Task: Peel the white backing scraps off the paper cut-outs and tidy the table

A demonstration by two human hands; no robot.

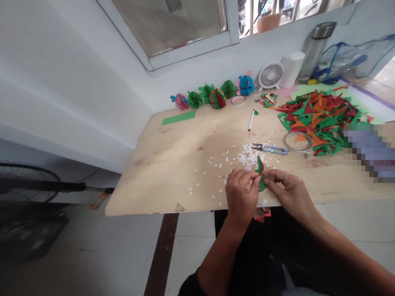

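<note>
Between my two hands, above the table's front edge, is a small green paper piece [259, 163] with a red edge. My left hand [242, 191] pinches it from the left, thumb against forefinger. From the right, the thumb and forefinger of my right hand [285, 187] close on the same piece, so its middle is partly hidden. Just beyond my hands, many tiny white paper squares [247, 155] lie scattered. Thread snips [270, 149] with a blue handle rest among them. A roll of clear tape [298, 142] lies to the right.
A heap of green, red and orange paper scraps [321, 113] covers the table's right side, beside a pixelated patch [370, 150]. Folded paper figures [217, 98] line the wall. A white pen [251, 120], green strip [179, 118], small fan [271, 75] and bottle [315, 51] stand or lie farther back.
</note>
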